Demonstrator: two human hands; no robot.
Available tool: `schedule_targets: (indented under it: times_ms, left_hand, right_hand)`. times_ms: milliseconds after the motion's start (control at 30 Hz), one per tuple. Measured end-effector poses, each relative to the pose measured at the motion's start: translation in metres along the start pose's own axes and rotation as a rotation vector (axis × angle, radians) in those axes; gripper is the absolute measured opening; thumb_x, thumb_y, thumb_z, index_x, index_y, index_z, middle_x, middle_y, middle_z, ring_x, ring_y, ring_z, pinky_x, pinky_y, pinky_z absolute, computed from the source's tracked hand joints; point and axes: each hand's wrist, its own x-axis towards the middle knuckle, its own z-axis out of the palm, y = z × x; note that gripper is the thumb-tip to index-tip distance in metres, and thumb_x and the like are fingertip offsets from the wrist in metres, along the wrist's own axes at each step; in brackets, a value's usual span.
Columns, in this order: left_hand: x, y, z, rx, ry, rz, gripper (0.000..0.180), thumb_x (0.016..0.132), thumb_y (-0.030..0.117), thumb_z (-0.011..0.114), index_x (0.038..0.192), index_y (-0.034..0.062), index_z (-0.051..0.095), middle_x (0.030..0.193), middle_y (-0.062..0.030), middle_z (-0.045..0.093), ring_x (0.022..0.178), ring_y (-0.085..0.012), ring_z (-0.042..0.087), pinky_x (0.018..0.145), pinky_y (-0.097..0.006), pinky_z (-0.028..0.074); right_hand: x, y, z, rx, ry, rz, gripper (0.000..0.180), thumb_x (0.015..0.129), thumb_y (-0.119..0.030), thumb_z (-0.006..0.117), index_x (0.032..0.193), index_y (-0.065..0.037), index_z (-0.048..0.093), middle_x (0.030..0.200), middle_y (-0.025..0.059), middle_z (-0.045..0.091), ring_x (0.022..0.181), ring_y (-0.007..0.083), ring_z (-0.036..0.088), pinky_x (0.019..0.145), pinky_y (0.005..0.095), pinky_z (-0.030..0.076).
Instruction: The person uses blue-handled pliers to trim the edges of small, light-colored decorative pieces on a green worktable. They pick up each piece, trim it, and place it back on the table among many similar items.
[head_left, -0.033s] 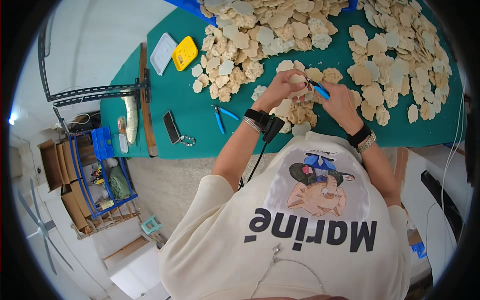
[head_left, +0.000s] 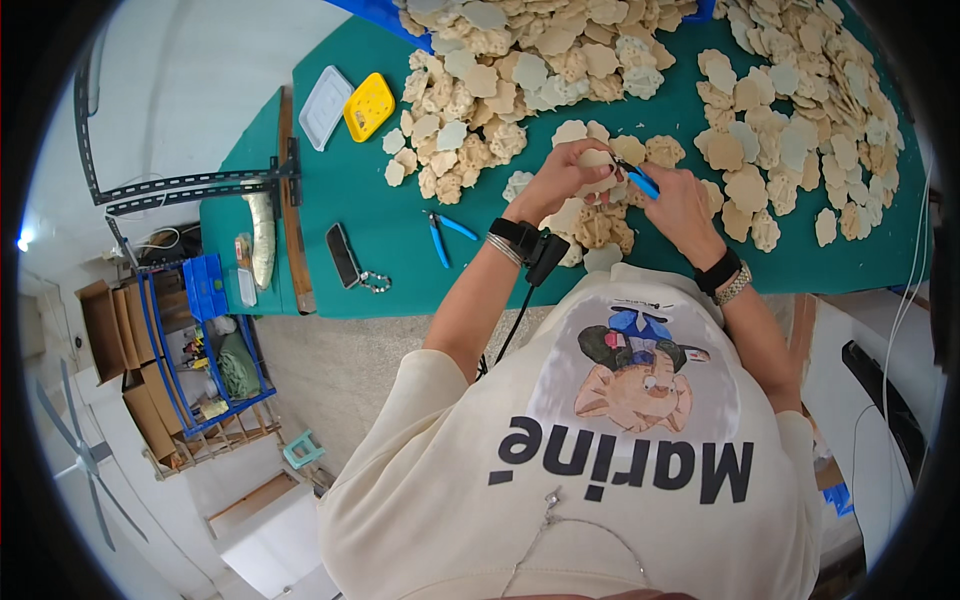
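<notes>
My left hand [head_left: 560, 180] pinches a cream, wavy-edged flat piece [head_left: 594, 160] over the green table. In my right hand [head_left: 684, 212] are blue-handled nippers [head_left: 643, 184], their dark jaws at the right edge of that piece. Fingers partly cover the piece, so its full outline is hidden. Beneath and around both hands lie similar pieces, among them a tan one [head_left: 664, 151] and a knobbly cluster [head_left: 604, 228]. A second blue-handled cutting tool [head_left: 438, 240] rests on the table left of my left wrist, handles spread.
Heaps of such pieces [head_left: 540, 50] cover the far middle, with another large heap [head_left: 790, 130] at the right. Left of them are a white tray [head_left: 326, 108] and a yellow tray [head_left: 370, 106]. A phone [head_left: 343, 255] lies near the table's left edge [head_left: 296, 220]. A cable hangs from my left wrist.
</notes>
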Motion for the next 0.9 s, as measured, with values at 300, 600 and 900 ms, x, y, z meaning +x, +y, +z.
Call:
schedule_targets:
  times_ms: [300, 600, 900]
  left_hand:
    - [0.044, 0.008, -0.015, 0.446, 0.055, 0.155, 0.017, 0.092, 0.012, 0.064, 0.106, 0.0055, 0.072, 0.105, -0.0067, 0.071, 0.092, -0.0172, 0.065, 0.082, -0.03, 0.05]
    - [0.148, 0.048, -0.083, 1.264, 0.939, 0.2, 0.033, 0.088, 0.028, 0.066, 0.101, -0.0009, 0.06, 0.092, -0.0208, 0.069, 0.086, -0.0359, 0.068, 0.071, -0.045, 0.053]
    - [0.172, 0.043, -0.082, 0.989, 1.081, 0.202, 0.054, 0.078, 0.027, 0.078, 0.117, 0.0039, 0.048, 0.093, -0.0219, 0.068, 0.089, -0.0389, 0.066, 0.072, -0.049, 0.051]
  right_hand:
    - [0.018, 0.041, 0.002, 0.183, 0.143, 0.299, 0.03, 0.089, -0.03, 0.067, 0.105, -0.006, 0.069, 0.078, 0.0204, 0.067, 0.073, 0.0378, 0.066, 0.064, 0.0421, 0.051]
    - [0.021, 0.062, 0.005, 0.18, 0.191, 0.309, 0.029, 0.088, -0.025, 0.07, 0.107, -0.003, 0.067, 0.077, 0.0209, 0.066, 0.072, 0.0374, 0.066, 0.064, 0.0417, 0.05]
    - [0.024, 0.06, 0.008, 0.167, 0.176, 0.324, 0.026, 0.088, -0.02, 0.068, 0.107, -0.003, 0.065, 0.074, 0.0199, 0.065, 0.07, 0.0369, 0.065, 0.062, 0.042, 0.05]
